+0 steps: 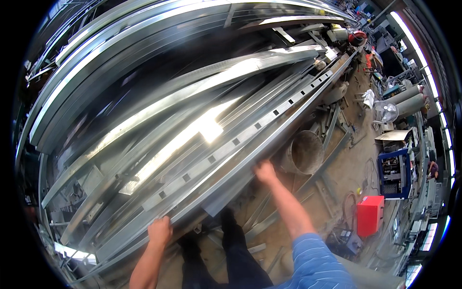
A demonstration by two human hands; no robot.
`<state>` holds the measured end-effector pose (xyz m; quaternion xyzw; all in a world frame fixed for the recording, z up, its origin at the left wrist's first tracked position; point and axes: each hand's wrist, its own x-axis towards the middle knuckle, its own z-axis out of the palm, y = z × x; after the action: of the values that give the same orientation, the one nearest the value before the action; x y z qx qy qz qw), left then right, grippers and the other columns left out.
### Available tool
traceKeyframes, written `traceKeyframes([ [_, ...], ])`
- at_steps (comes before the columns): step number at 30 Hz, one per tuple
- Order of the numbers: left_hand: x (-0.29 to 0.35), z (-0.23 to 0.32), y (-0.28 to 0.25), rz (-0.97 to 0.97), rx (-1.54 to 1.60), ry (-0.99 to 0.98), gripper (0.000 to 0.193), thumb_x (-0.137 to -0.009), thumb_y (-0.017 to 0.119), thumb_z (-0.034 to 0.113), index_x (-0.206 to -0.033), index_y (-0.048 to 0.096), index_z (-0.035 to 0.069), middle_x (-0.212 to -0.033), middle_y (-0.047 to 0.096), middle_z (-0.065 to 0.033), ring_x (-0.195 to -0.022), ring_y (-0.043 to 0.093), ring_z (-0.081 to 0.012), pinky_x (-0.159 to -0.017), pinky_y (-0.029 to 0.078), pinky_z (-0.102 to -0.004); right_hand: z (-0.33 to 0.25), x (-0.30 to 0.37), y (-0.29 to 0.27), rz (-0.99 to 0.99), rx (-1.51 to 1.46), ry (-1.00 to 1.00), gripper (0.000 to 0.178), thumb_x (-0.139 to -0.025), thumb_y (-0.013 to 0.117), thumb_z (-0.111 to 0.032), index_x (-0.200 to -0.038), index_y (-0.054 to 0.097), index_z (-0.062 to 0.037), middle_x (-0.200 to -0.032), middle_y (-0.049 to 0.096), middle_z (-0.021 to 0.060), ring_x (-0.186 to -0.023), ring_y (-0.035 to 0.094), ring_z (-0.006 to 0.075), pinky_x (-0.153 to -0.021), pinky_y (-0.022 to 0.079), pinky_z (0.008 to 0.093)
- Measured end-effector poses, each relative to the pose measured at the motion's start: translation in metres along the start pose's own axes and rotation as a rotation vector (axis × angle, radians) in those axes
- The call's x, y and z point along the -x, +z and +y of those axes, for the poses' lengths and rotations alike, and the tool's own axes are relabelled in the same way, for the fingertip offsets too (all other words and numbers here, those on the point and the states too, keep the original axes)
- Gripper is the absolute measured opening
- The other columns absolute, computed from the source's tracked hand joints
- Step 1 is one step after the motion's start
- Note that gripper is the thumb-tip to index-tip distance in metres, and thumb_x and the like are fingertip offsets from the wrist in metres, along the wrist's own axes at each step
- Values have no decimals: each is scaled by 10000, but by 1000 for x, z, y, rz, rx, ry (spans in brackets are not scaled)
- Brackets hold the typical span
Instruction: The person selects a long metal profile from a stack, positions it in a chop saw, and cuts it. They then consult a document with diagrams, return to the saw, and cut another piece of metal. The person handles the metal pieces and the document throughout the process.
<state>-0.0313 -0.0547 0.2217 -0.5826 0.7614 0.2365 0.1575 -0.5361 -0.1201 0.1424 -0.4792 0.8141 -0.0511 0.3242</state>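
A long grey metal channel [219, 191] runs from the lower left to the upper right, along the near side of a pile of metal profiles. My left hand [160, 230] is closed over its near edge toward the lower left. Farther along the same edge, my right hand [264, 171] is closed on it too, slightly blurred, its fingertips hidden. Just behind the channel lies a flat metal strip [248, 133] with a row of square holes. Curved shiny profiles [192, 96] are heaped beyond it.
A round open bucket [288, 156] stands right of my right hand, near loose metal bars [329, 125]. Farther right are a red box [370, 215], a blue-framed machine [408, 178], a fan [386, 111] and gas cylinders [409, 103]. A person [433, 168] is at the far right.
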Motion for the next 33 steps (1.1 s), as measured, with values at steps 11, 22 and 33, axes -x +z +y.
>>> traceKeyframes([
  [11,-3,3,0,34,-20,-32,206,-819,755,217,-936,613,126,-872,714,-126,-890,691,-363,-712,547,-530,5,9,15,-12,-34,77,563,-919,703,-486,-1274,722,-49,-1498,472,229,-1382,439,420,-1140,413,485],
  [22,-4,-1,-4,53,2,26,200,-800,753,195,-916,609,123,-853,712,-95,-844,700,-337,-669,544,-507,-90,113,101,-140,-1054,697,790,-932,772,-421,-1489,408,3,-1392,563,247,-1209,596,405,-920,550,568],
  [33,-14,4,6,99,-23,32,285,-798,820,280,-920,616,123,-874,709,-89,-854,698,-324,-664,544,-493,-126,148,161,-150,-1145,779,403,-974,738,-253,-1078,569,97,-992,679,174,-777,690,241,-556,604,380],
])
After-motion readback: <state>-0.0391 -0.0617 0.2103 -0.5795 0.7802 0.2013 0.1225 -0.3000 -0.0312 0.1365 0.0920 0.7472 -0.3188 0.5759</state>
